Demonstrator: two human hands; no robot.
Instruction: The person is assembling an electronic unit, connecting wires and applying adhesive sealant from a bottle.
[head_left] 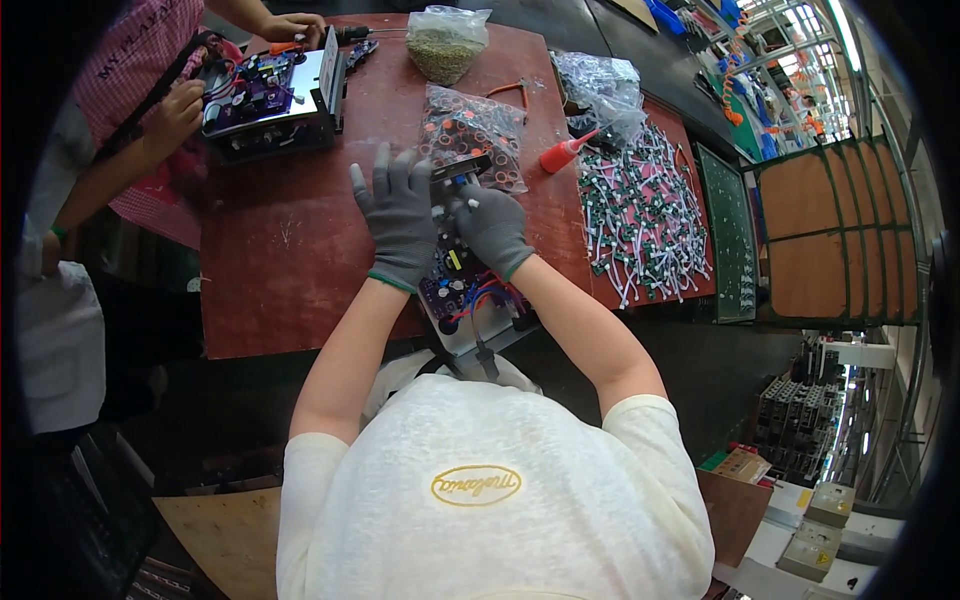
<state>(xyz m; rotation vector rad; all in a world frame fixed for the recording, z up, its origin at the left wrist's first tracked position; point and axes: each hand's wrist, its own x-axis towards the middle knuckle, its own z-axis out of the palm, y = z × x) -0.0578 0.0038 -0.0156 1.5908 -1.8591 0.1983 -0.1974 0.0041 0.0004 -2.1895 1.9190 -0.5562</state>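
In front of me an electronic unit with a purple circuit board (462, 290) lies at the table's near edge. Red and blue wires loop over its near end, and a dark end panel (460, 168) stands at its far end. My left hand (400, 222), in a grey glove with pale fingertips, rests along the unit's left side, fingers stretched out and apart. Gloved alike, my right hand (492, 228) is closed over the unit just behind the end panel. Whatever its curled fingers grip is hidden under the hand.
Past the unit lie a bag of orange-and-black rings (485, 120), a bag of small greenish pieces (446, 50) and orange-handled pliers (520, 92). A red bottle (562, 155) and a pile of small white-wired boards (645, 215) are rightward. At left, a co-worker's hands touch another unit (275, 90).
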